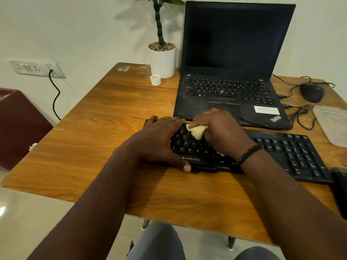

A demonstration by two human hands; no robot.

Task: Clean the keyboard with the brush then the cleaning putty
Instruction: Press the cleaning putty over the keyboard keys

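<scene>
Head view, right hand [217,128] gripping doughy putty [197,131]

Soft, even indoor light fills the room, moderately bright with a warm cast. The potted plant [162,44] throws blurred leaf shadows onto the wall [75,25] to its left, so light arrives from the right. Faint shadows lie on the bench [112,128] beneath both forearms. A pale glare patch shines on the floor [3,211] at the left edge. The laptop screen [234,38] is dark and unlit. Wide-angle distortion bows the bench edges, and detail softens slightly toward the corners.
</scene>
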